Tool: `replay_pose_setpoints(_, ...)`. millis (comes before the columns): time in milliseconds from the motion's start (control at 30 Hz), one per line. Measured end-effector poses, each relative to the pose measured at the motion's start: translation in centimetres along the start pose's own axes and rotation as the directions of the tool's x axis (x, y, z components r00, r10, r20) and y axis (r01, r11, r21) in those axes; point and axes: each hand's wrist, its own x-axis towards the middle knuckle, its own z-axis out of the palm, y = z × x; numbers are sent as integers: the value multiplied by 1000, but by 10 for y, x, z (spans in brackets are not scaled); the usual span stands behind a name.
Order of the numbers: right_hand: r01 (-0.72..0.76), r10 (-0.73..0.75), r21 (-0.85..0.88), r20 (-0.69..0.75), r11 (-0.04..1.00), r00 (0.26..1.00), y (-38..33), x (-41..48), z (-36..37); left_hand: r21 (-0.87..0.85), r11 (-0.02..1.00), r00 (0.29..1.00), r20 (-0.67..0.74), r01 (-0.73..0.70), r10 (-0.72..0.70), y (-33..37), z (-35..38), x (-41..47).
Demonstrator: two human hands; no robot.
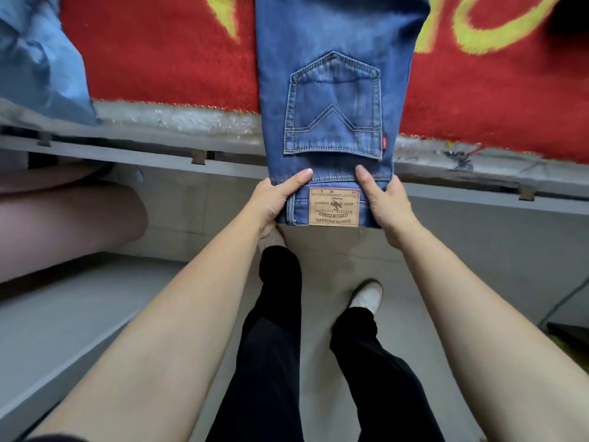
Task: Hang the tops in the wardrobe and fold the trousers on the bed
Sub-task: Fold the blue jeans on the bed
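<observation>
So this looks like somewhere in the middle of the trouser half of the job, as far as I can judge. The jeans (pixel 334 59) are laid out on the bed over the red blanket (pixel 159 49) with its yellow pattern, already doubled lengthwise, I think, since only one back pocket (pixel 333 106) is facing up. The legs run off the top of the shot, so no idea how the far end lies. The waistband end sticks out past the grey bed frame (pixel 127 154), and that's where both hands are. The left hand (pixel 277 202) grips the left corner of the waistband and the right hand (pixel 385 205) grips the right corner, thumbs on top and fingers tucked underneath, with the brown leather patch (pixel 333 207) sitting between them. What's left for this pair is the crosswise fold, I'd guess, because it's lying long rather than stacked. There's also a light blue garment (pixel 35 59) bunched up at the left edge of the bed, which I can't tell is a top or trousers, so that probably needs dealing with too. The wardrobe isn't in view, so I can't say whether any tops are hung. Count-wise: one pair of jeans, one pocket showing, one patch, one light blue garment, one blanket, two hands.
</observation>
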Motion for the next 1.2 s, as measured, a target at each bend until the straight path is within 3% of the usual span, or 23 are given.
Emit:
replay_pose_setpoints(133,-82,85,-61,40,995,996,-8,-38,-21,7,1000,988,-155,-1,2,-9,21,-54)
replay_pose_setpoints(433,-141,151,-73,144,987,978,-18,-138,-96,-140,989,985,-157,46,-68,-21,63,-173)
replay_pose_setpoints(567,-64,60,31,114,997,992,-37,-146,-114,-213,975,976,-187,70,-111,2,73,-189)
replay_pose_setpoints(667,107,-113,60,109,992,988,-62,-145,-115,-251,963,956,-293,-98,20,23,76,-184)
replay_pose_setpoints(767,139,-162,157,145,978,976,-87,-136,-111,-191,939,910,-361,-286,204,48,75,-173)
replay_pose_setpoints(867,176,-207,157,210,972,955,-104,-119,-111,-235,917,914,-329,-324,238,76,69,-159)
replay_pose_setpoints(967,271,-279,66,251,960,927,-123,-100,-109,-373,866,943,-153,-333,297,103,57,-139)
replay_pose_setpoints(1033,371,-362,-7,203,929,910,-141,-84,-101,-280,868,910,-65,-409,408,120,47,-123)
replay_pose_setpoints(1100,438,-429,-174,87,882,899,-162,-63,-91,15,879,875,-92,-476,475,136,39,-103)
replay_pose_setpoints(1200,409,-469,-435,-35,802,883,-196,-27,-78,360,813,833,-145,-458,534,167,31,-67)
